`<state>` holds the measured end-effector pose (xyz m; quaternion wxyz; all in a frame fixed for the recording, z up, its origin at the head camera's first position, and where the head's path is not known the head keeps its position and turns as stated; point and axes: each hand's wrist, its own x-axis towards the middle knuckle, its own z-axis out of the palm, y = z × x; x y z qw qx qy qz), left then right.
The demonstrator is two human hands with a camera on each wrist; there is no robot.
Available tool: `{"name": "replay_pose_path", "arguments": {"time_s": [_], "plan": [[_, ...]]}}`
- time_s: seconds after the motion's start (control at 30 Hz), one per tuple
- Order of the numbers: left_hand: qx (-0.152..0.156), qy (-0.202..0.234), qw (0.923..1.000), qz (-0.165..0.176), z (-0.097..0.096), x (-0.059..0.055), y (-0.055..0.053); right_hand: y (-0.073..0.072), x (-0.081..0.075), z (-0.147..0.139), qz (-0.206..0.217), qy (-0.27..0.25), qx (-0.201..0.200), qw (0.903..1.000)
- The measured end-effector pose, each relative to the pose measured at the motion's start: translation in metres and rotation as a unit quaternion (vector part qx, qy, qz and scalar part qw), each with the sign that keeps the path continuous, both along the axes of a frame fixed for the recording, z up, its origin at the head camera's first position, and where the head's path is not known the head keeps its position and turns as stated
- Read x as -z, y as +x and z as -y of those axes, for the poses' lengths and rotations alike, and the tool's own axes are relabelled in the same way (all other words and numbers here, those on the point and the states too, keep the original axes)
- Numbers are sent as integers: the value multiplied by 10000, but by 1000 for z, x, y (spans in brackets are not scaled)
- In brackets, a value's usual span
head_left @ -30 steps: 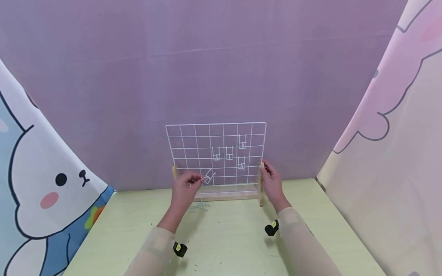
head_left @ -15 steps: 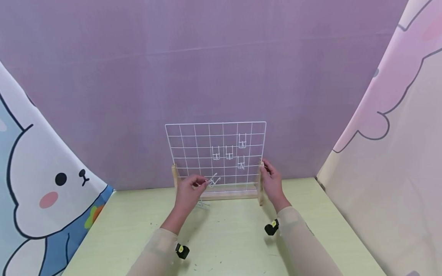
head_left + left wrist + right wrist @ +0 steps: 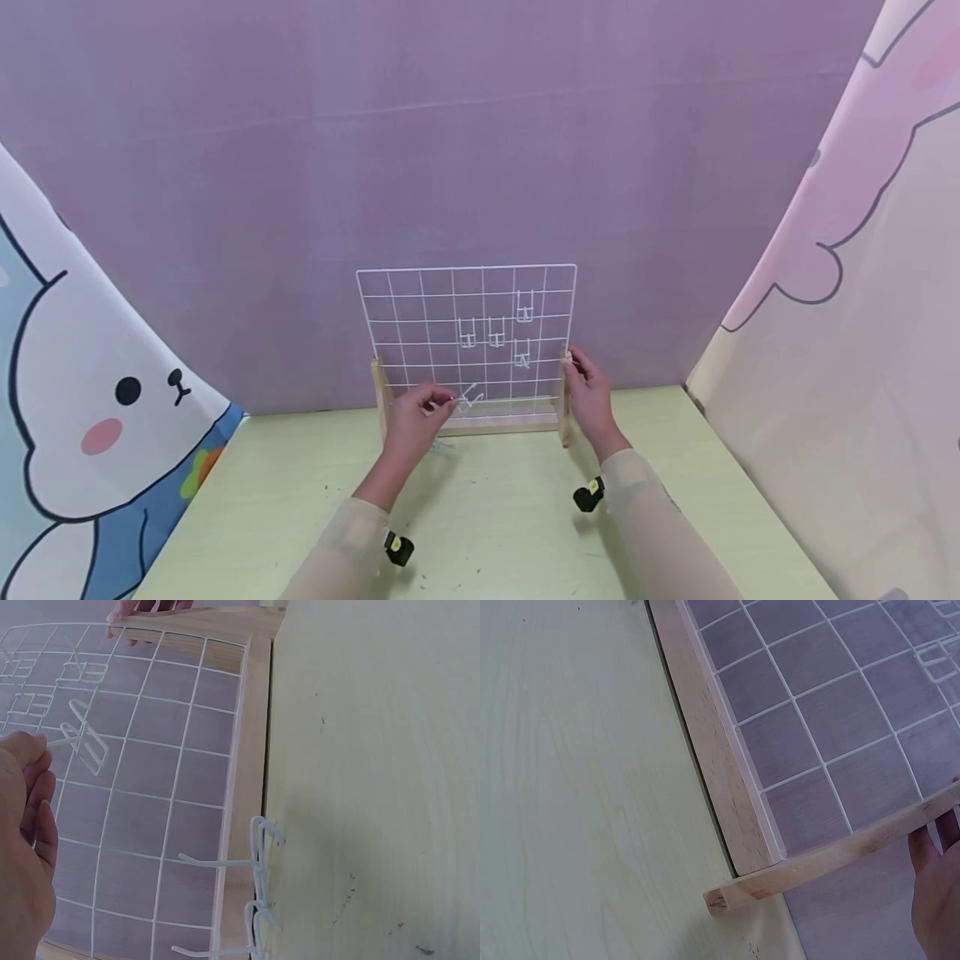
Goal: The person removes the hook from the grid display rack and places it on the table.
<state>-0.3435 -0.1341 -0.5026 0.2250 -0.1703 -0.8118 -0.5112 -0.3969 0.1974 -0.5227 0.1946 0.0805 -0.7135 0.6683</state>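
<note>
Head view shows me the left hand [image 3: 416,417] pinching a white wire hook [image 3: 91,746] by its thin prong, in front of the lower middle of the white wire grid [image 3: 453,294]. I cannot tell if that hook touches the grid. The right hand [image 3: 588,402] has its thumb and fingers curled round the right post [image 3: 840,854] of the wooden stand [image 3: 498,429].

I think the hook could slip, because the fingertips have only a skinny bit of wire to pinch. Its bent ends could snag on the grid if it gets turned crooked. A hard push might tip the grid if the right hand lets go. Two loose hooks [image 3: 259,877] lie by the foot of the stand, so a sleeve could knock them.

The hooks and grid look like smooth, round wire with a white coat. Four hanging hooks [image 3: 497,333] look like little boxes from the front. The stand is pale wood with dark specks. The table [image 3: 480,508] is pale yellow with faint grain lines and dark scuffs
</note>
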Motion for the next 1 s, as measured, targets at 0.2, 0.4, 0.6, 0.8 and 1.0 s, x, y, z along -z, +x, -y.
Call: {"name": "replay_pose_path", "arguments": {"time_s": [0.2, 0.4, 0.6, 0.8, 1.0], "plan": [[-49, -121, 9998, 179, -1, 7, -1, -1, 0, 0, -11, -51, -34, 10000], [-8, -193, 9993, 335, -2, 14, -2, -2, 1, -1, 43, -27, -60, 10000], [22, -271, 9991, 335, -4, 21, -2, -3, 1, 0, 2, -12, -34, 10000], [137, -242, 9994, 212, -5, 29, -6, -3, 2, -1, -41, -26, -58, 10000], [143, -280, 9988, 368, -5, 35, -9, -3, 2, -1, -38, -11, -37, 10000]]}}
